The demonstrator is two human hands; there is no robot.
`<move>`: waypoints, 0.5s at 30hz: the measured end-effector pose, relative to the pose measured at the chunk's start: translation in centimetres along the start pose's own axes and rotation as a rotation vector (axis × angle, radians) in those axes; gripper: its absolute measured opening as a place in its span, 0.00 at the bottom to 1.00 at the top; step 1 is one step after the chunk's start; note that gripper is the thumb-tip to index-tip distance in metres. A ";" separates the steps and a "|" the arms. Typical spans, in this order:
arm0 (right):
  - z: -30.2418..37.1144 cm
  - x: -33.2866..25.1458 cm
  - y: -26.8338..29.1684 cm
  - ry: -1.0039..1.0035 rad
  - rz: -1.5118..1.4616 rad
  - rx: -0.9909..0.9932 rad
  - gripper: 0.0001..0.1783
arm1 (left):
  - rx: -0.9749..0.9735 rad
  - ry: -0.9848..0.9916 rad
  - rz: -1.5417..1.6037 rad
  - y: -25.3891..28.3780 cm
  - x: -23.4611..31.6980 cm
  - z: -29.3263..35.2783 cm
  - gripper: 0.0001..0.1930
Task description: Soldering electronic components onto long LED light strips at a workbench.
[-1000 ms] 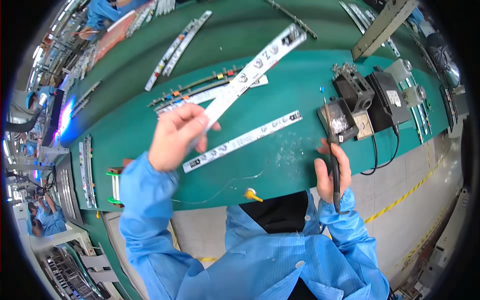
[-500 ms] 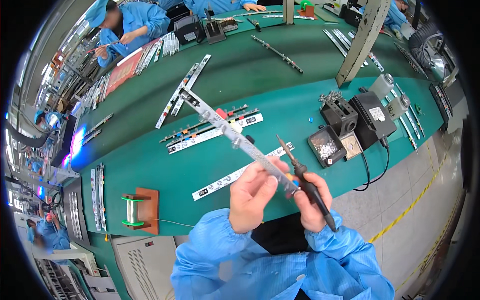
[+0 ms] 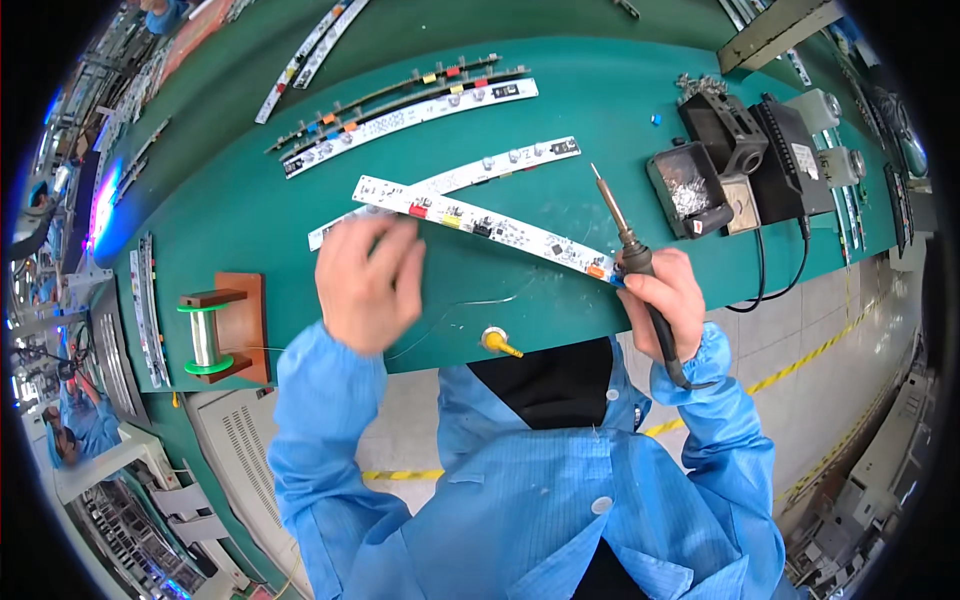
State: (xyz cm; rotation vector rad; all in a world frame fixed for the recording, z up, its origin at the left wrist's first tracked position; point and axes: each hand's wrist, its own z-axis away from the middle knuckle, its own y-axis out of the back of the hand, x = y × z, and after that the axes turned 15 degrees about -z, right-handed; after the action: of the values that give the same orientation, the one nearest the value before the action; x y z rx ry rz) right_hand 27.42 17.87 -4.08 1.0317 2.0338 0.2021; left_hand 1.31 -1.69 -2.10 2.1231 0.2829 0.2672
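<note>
My right hand (image 3: 668, 298) is closed around a soldering iron (image 3: 640, 262), its tip pointing up and away. The same hand also grips the orange-connector end of a white circuit board strip (image 3: 520, 236), tilted up to the left with red, yellow, black and orange connectors facing me. My left hand (image 3: 368, 285), slightly blurred, is off that strip with its fingers bent and thumb apart; nothing shows in it. It is over the left end of another white LED strip (image 3: 470, 174) lying on the green mat, partly hidden by the held strip.
A solder spool (image 3: 205, 338) on a brown stand sits at left, its wire trailing right. A yellow-tipped piece (image 3: 500, 342) lies at the front edge. Several strips (image 3: 410, 118) lie farther back. A black tray (image 3: 688, 190) of small parts and a soldering station (image 3: 790, 155) stand at right.
My left hand has let go of the held strip and moved left. That strip has turned so its coloured connectors face me. The view has tilted down toward the near table edge.
</note>
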 end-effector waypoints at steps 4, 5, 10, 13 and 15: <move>-0.7 0.5 0.0 0.018 0.003 -0.076 0.28 | -0.106 -0.054 0.207 1.4 4.8 2.5 0.14; -0.9 0.7 -0.1 0.031 0.009 -0.071 0.27 | -0.121 -0.046 0.240 1.0 5.5 3.2 0.15; -1.2 0.2 0.0 -0.055 0.030 -0.205 0.23 | -0.079 -0.033 0.390 1.8 8.3 5.8 0.14; -1.1 -0.1 0.1 -0.094 0.058 -0.237 0.22 | -0.193 0.246 0.724 3.5 9.5 5.9 0.15; -1.1 -0.3 0.0 -0.113 0.065 -0.238 0.23 | -0.246 0.211 0.793 3.7 9.6 5.3 0.15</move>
State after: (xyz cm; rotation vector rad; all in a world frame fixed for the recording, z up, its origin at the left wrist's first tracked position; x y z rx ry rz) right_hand 26.74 17.89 -3.22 0.9381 1.8262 0.4016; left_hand 12.35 -4.91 -1.02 1.8691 -0.4712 0.9358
